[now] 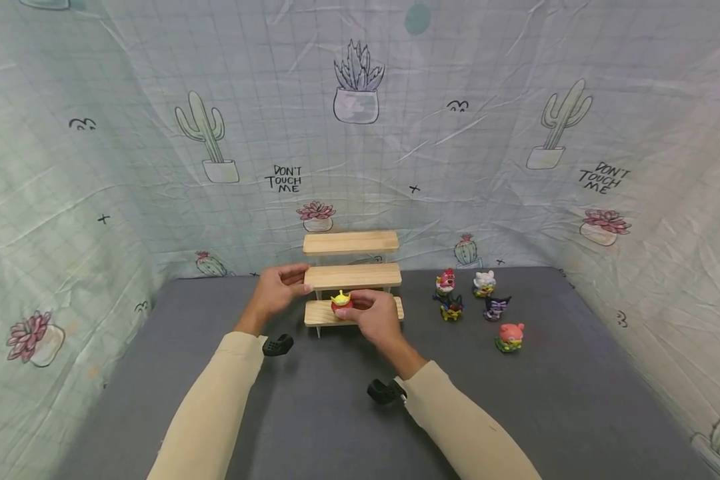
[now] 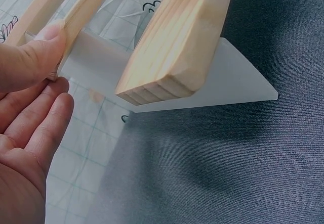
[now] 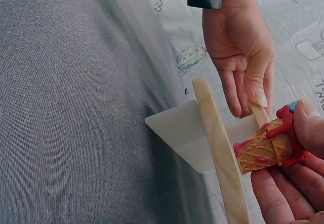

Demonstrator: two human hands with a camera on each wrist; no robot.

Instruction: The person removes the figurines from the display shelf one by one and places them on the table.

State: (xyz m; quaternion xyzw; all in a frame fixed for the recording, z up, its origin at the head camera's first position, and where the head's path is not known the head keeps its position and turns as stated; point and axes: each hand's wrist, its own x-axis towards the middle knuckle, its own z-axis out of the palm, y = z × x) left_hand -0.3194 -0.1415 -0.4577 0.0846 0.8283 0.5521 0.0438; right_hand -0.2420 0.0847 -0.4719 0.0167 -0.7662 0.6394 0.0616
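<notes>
A three-tier wooden display shelf [image 1: 360, 275] with pale translucent side supports stands at the back of the table. My left hand [image 1: 275, 288] pinches the left end of its middle board, thumb above and fingers beneath, as the left wrist view shows. In my right hand [image 1: 377, 319] is a small toy figurine [image 1: 341, 302] with a yellow top and red middle. The right wrist view shows the figurine's waffle-cone base [image 3: 263, 150] under red drips, between thumb and fingers. Its base is at the front edge of the lowest board [image 1: 319, 313]; whether it touches cannot be told.
Right of the shelf stand several figurines: a red one [image 1: 446, 283], a white one [image 1: 484, 283], a black-and-yellow one [image 1: 452, 308], a purple-and-black one [image 1: 496, 308] and a pink one [image 1: 509, 337]. A patterned cloth [image 1: 408, 160] hangs behind the grey table [image 1: 324, 413].
</notes>
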